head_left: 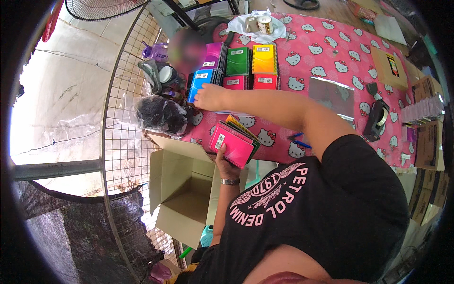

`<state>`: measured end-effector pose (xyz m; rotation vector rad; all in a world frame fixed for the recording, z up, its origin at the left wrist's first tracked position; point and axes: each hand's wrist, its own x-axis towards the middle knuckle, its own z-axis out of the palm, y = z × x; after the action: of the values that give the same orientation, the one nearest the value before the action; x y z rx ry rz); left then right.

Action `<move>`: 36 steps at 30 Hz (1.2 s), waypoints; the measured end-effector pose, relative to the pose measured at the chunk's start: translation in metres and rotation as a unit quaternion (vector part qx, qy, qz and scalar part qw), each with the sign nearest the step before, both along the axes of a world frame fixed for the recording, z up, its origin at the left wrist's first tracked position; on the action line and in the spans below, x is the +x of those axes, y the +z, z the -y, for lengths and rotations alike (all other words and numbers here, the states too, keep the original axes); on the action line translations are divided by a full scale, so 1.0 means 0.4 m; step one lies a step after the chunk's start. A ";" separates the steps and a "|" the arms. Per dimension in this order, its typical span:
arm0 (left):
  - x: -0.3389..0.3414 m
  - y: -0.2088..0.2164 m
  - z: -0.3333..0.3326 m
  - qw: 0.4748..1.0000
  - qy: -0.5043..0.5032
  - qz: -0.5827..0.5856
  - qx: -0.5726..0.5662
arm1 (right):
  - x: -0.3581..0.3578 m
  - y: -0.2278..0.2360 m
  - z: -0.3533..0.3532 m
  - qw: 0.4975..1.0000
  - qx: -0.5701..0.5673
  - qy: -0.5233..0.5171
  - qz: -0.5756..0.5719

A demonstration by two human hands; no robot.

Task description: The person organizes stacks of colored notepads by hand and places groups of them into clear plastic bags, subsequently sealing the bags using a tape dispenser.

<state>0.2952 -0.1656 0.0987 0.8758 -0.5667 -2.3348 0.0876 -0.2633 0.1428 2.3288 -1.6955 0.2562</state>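
Observation:
My left hand (225, 164), with a watch on its wrist, is closed around a fanned stack of spiral notebooks, a pink notebook (239, 150) on top and yellow, orange and green ones below. My right arm reaches across the table, and my right hand (210, 97) grips the near edge of a blue spiral notebook (200, 81), its fingertips partly hidden. Beside that lie stacks of notebooks in two rows: purple (212, 57), green (238, 61) and yellow (264, 59) behind, magenta (235, 82) and red (266, 82) in front, partly covered by my forearm.
An open cardboard box (182, 191) stands below the table's left edge. Plastic-wrapped black goods (163, 115) and a purple bottle (156, 51) sit by the wire grid (124, 90). On the pink tablecloth (312, 52) lie a tape dispenser (377, 119), clear plastic sleeves (331, 98) and a brown carton (388, 68).

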 end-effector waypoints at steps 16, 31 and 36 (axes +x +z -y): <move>-0.128 0.103 -0.238 0.993 0.030 0.112 -0.035 | 0.139 0.178 -0.463 0.946 0.100 -0.024 0.306; -0.623 -0.158 -0.513 0.816 -0.455 0.074 -0.349 | -0.296 -0.246 -1.202 0.598 0.020 -0.357 0.717; -0.638 -0.304 -0.538 0.736 -0.476 -0.013 -0.480 | -0.256 -0.405 -1.245 0.652 -0.149 -0.320 0.671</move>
<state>0.0399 0.0496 -0.0229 -0.0295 -2.3568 -2.2086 -0.0146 0.2349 -0.0192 0.9040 -2.4785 2.2508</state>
